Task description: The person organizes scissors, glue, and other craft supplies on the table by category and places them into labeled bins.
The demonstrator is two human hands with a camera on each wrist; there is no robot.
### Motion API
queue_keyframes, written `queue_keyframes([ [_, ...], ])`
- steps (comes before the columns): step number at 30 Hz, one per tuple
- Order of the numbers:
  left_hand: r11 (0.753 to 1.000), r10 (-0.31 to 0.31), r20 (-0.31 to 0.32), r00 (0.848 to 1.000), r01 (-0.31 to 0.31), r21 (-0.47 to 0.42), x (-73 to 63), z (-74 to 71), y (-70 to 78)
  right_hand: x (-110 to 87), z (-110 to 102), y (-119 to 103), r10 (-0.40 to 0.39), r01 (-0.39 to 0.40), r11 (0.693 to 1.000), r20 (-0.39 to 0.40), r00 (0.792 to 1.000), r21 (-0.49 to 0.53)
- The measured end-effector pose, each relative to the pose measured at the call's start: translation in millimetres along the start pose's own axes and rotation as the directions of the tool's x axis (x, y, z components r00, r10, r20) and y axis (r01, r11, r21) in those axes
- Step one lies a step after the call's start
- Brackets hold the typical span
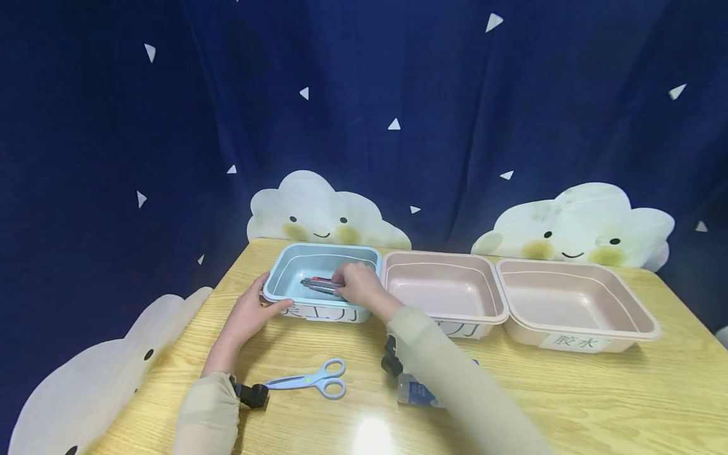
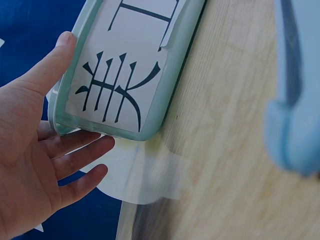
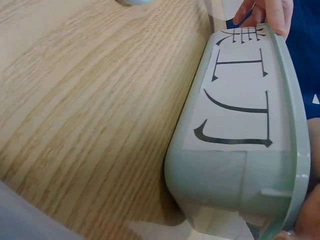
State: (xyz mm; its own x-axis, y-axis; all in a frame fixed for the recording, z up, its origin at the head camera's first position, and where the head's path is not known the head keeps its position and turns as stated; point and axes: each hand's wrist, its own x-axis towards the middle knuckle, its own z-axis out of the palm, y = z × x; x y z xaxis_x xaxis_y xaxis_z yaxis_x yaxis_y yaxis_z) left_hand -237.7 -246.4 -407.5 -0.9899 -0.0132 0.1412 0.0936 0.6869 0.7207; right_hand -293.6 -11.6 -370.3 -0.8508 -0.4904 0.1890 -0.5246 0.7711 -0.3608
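Note:
A light blue plastic bin (image 1: 287, 268) with a white label stands on the table's left side. My left hand (image 1: 249, 316) holds its near left corner, with the thumb on the front rim and the fingers against the side, as the left wrist view shows. My right hand (image 1: 361, 287) reaches inside and pinches the right end of slim grey and red utility knives (image 1: 320, 284) lying near the bin's floor. The fingertips are partly hidden, so how many knives they grip cannot be told. In the right wrist view the bin wall (image 3: 225, 175) hides most of that hand.
Two pink bins, a middle one (image 1: 440, 258) and a right one (image 1: 574, 268), stand in a row beside the blue one. Blue scissors (image 1: 309, 381) lie on the wooden table (image 1: 569, 404). A clear bottle with a blue label (image 1: 418, 393) lies partly under the right forearm.

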Motion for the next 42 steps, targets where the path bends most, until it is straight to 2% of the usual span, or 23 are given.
queue_keyframes([
  [13, 1.000, -0.009, 0.005, 1.000, 0.009, 0.008, -0.6, 0.4, 0.5, 7.5, 1.9, -3.4, 0.122, -0.118, 0.992, 0.104, 0.987, -0.045],
  [22, 1.000, -0.008, -0.004, 1.000, 0.008, 0.025, -0.5, 2.2, 1.4, 10.8, 6.5, -1.5, 0.175, -0.163, 0.979, 0.100, 0.979, -0.119],
  [28, 1.000, -0.009, -0.003, 1.000, 0.009, 0.017, -0.2, 1.7, 1.3, 11.2, 5.3, -3.7, 0.193, -0.186, 0.979, 0.089, 0.977, -0.080],
  [33, 1.000, 0.007, -0.010, 1.000, -0.007, 0.014, 0.9, 1.1, 1.3, 8.7, 0.9, -5.2, 0.167, -0.166, 0.986, 0.069, 0.984, -0.012],
  [42, 1.000, -0.015, -0.003, 1.000, 0.015, 0.017, -0.5, 0.1, 2.1, -8.8, -9.6, -10.5, 0.029, -0.029, 0.999, 0.001, 1.000, 0.036],
])
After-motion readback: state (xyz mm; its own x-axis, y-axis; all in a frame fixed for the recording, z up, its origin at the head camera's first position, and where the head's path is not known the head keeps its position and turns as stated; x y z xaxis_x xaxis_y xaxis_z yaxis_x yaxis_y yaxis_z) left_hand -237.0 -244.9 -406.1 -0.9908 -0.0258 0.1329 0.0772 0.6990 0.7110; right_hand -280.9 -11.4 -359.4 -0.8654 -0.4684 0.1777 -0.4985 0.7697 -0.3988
